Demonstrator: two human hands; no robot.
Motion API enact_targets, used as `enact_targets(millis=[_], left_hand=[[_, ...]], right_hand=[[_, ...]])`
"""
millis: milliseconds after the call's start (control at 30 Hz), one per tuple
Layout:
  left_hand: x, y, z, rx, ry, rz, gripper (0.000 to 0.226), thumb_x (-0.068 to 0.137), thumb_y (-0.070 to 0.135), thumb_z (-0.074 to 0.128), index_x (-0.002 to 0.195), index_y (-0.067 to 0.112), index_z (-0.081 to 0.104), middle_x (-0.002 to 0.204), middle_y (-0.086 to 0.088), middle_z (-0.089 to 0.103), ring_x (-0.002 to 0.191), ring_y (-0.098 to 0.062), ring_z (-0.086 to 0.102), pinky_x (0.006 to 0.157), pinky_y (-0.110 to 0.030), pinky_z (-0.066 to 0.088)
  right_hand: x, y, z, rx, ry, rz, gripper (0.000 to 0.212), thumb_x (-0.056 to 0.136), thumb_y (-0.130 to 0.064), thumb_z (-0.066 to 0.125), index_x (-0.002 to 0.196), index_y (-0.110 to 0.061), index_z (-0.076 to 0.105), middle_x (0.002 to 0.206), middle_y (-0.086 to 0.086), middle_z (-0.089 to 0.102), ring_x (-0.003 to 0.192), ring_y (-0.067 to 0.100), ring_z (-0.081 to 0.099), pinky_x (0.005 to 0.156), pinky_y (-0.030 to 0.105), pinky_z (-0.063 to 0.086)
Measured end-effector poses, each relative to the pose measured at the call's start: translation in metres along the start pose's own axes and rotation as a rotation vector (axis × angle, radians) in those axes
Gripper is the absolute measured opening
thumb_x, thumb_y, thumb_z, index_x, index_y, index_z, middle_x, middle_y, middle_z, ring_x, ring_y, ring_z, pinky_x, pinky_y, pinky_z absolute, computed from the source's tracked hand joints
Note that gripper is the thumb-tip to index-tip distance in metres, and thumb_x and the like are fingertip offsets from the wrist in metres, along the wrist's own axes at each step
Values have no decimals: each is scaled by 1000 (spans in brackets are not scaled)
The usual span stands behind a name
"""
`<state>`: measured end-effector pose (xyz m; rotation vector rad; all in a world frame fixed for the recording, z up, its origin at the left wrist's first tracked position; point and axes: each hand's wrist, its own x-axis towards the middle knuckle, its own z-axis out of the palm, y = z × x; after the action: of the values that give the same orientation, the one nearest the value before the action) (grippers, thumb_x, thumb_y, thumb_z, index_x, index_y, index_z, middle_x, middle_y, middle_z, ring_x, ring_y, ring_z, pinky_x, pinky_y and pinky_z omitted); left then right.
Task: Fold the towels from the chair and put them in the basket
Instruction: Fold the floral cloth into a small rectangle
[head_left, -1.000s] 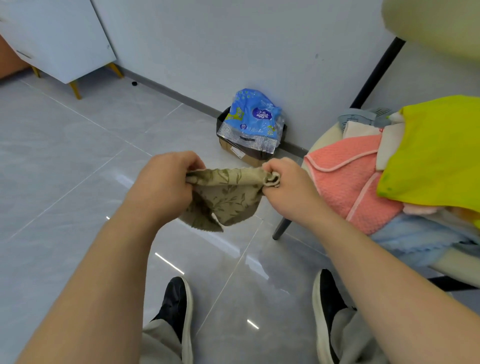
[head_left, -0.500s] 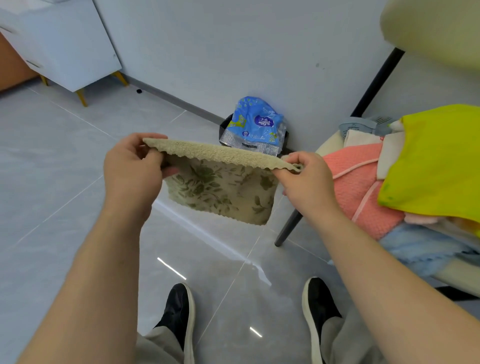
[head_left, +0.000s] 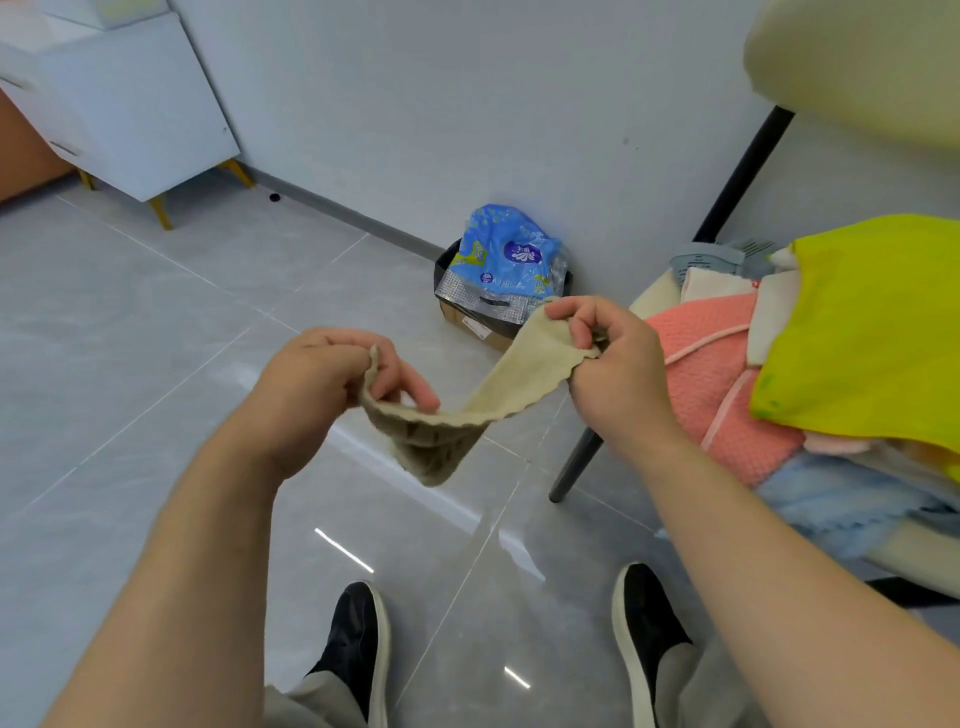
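A small beige towel with a leaf print hangs slack in the air between my hands, its middle sagging down. My left hand pinches its left end. My right hand pinches the right end, held a little higher. On the right stands the chair, heaped with towels: a coral pink one, a bright yellow one, and a light blue one underneath. A grey basket rim shows behind the pile.
A blue plastic bag sits in a dark box against the wall. A white cabinet on yellow legs stands at the far left. My two black shoes are on the grey tiled floor.
The towel was stretched flat between my hands half a second ago. Now my hands have come closer together and the towel sags in a loop, with its right end raised.
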<state>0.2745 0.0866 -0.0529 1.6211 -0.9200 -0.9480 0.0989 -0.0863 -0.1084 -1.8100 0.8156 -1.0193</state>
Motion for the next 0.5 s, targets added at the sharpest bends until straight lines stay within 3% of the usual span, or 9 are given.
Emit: enact_targets(millis=[67,133,233,333,433,500], left_hand=[[1,0,5,-42,-160,-41,19,66,3,42,54,9,54,75,-27,70,69,-35,61,70,-35,47],[3,0,14,-78,-201,-67,19,66,4,47,63,13,63,80,-25,72,68,-29,62,65,-31,48],[10,-1,31,-96,-45,-23,10,73,9,60,74,16,68,107,-6,75,73,-23,59,58,-29,45],[15,1,43,-73,61,3,11,85,2,71,84,12,68,128,7,66,70,-21,61,52,-28,47],[17,-1,48,-29,19,-28,11,92,-1,64,91,10,66,114,9,70,69,-19,64,54,-31,53],[19,-3,50,17,-13,-41,11,92,0,64,91,11,66,95,-3,72,69,-20,63,59,-36,55]], right_hand=[[1,-2,0,96,-44,33,45,70,20,56,64,-20,37,96,-1,70,87,2,62,80,14,48],[1,-3,1,184,-109,63,43,67,18,57,63,-20,36,91,-1,70,84,7,62,79,19,50],[0,-2,-1,302,-232,136,40,63,16,55,62,-19,36,90,2,71,81,16,61,79,34,54],[-3,-5,-1,401,-342,195,46,68,28,54,63,-14,36,93,8,69,76,17,60,75,32,53],[-5,-9,0,461,-372,204,42,67,17,64,65,-14,36,95,9,70,80,17,64,77,31,54],[-6,-6,-1,464,-361,224,45,70,23,65,70,-14,38,100,12,69,82,17,64,77,33,54]])
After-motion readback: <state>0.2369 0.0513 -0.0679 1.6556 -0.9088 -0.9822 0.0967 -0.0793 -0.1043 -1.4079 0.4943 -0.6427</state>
